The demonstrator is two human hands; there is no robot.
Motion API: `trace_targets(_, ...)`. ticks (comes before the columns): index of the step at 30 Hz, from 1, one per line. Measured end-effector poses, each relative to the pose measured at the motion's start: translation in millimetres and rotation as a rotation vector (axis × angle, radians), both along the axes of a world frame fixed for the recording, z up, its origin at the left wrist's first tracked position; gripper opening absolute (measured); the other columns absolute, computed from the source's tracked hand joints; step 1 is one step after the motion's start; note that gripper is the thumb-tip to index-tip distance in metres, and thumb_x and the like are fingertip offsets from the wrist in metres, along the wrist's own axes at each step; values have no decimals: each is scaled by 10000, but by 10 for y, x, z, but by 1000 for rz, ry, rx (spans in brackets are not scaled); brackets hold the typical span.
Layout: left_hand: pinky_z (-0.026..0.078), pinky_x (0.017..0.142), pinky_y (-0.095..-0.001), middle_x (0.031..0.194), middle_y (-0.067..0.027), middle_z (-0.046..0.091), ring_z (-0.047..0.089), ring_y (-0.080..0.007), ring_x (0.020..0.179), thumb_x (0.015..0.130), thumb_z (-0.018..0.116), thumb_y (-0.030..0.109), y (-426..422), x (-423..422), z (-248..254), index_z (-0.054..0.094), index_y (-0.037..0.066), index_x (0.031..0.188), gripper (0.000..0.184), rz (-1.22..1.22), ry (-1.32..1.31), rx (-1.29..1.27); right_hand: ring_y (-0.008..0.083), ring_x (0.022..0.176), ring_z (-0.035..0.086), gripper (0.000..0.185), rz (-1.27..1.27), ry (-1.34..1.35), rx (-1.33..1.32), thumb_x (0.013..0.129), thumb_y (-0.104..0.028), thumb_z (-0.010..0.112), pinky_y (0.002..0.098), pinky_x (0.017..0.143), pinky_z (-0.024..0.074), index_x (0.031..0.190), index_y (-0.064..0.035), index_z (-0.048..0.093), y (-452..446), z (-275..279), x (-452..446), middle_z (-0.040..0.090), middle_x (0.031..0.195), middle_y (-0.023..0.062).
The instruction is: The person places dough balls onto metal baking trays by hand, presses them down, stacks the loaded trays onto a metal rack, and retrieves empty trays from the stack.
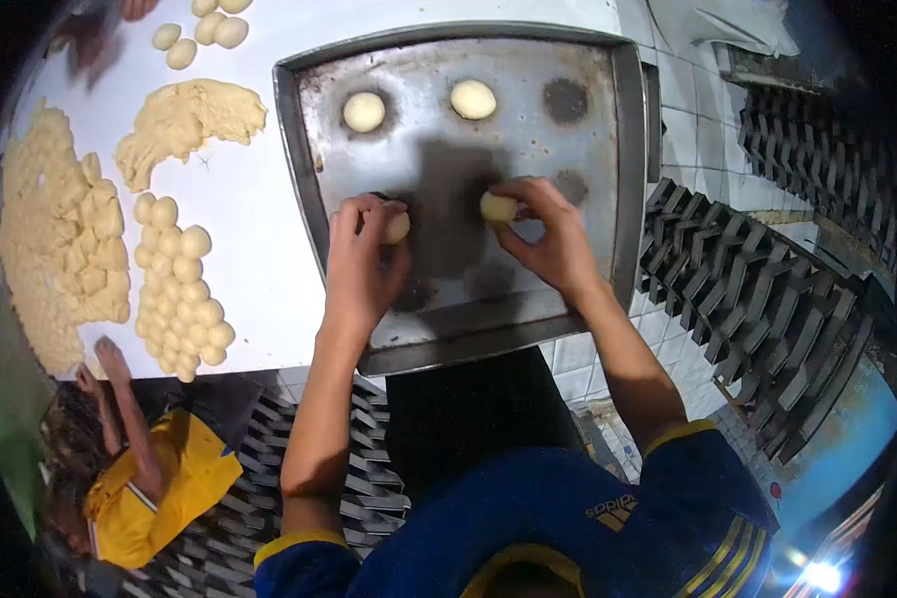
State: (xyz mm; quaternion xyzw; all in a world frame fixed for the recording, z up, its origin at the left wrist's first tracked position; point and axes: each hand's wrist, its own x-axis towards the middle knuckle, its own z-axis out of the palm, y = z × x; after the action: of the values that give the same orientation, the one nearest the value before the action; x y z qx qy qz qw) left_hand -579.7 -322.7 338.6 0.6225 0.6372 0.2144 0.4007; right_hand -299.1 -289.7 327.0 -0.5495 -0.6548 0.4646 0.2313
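Note:
A worn metal baking tray point(409, 159) lies in front of me, its bottom marked with dark round stains. Two pale dough balls sit toward its far side, one on the left point(364, 112) and one nearer the middle point(472, 100). Over the tray's left half, my left hand point(362, 249) is closed round a dough ball point(397, 228), partly hidden by the fingers. My right hand point(553, 234) pinches another dough ball point(498, 207) between thumb and fingers, right of the middle. Whether either ball touches the tray I cannot tell.
Left of the tray, a white table point(269, 239) carries a cluster of dough balls point(181, 289), a flat dough piece point(194, 120) and a large dough mass point(65, 239). A co-worker in a yellow shirt point(164, 488) reaches in at lower left. Stacked dark metal pans point(757, 309) stand right.

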Motion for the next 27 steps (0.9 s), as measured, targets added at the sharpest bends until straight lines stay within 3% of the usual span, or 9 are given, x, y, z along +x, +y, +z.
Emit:
trace_targets(5,494,1088,-492,1331,-167,594,572,-415,1249,843,779,-88,-100,136,-365,682,87,1360,554,-16,175,163,424,1146,672,548,129,-242,302,869,-93,850,494,999,596,1386,-96,668,-105,-342,-57,662,1293,158)
trace_targets(10,510,1062,-506,1344,-168,592,563,-424,1212,851,784,-25,-137,162,-348,681,103,1369,543,-17,201,200,423,1245,613,720,218,-288,322,862,-145,867,530,1078,545,1516,-124,565,-167,-297,-66,586,1416,182)
trace_targets(16,388,1220,-561,1585,-190,507,492,-433,1438,920,834,116,-224,283,-218,530,129,1612,756,-15,306,209,420,1506,472,838,302,-421,338,929,-299,822,547,1239,425,1641,-69,445,-214,-161,-156,427,1673,225)
trace_targets(18,303,1295,-596,1745,-200,366,349,-447,1605,965,804,154,-240,339,-404,381,88,1705,854,-48,344,246,418,1585,410,848,321,-402,359,964,-353,790,545,1287,379,1661,-39,422,-210,-321,-187,371,1734,240)
trace_targets(20,269,1316,-598,1780,-203,307,289,-447,1641,979,786,158,-288,357,-578,334,65,1722,874,-103,400,204,399,1676,271,836,403,-448,380,1026,-406,714,549,1337,298,1677,8,392,-225,-470,-218,295,1788,243)
trace_targets(21,235,1337,-600,1814,-206,249,230,-446,1676,993,768,162,-324,350,-635,286,42,1739,896,-159,453,163,399,1676,271,836,404,-445,379,1026,-406,714,549,1337,298,1677,8,392,-237,-501,-217,295,1788,243)
trace_targets(24,213,1344,-605,1814,-227,238,232,-453,1673,1003,740,124,-308,329,-602,249,37,1751,899,-98,350,157,396,1684,252,802,408,-394,328,1044,-386,695,544,1351,266,1672,19,403,-181,-537,-139,304,1789,236)
trace_targets(26,197,1346,-612,1815,-232,234,237,-459,1669,999,741,145,-307,262,-536,257,22,1746,899,-21,259,223,391,1687,244,807,28,466,-171,1040,-383,697,549,1355,249,1669,28,402,-82,-492,-55,312,1788,229)
trace_targets(27,181,1349,-619,1817,-236,229,243,-464,1666,996,743,165,-296,242,-514,265,6,1741,900,54,169,289,391,1687,244,807,28,461,-164,1040,-383,697,549,1355,249,1669,28,402,-53,-466,-3,312,1788,229)
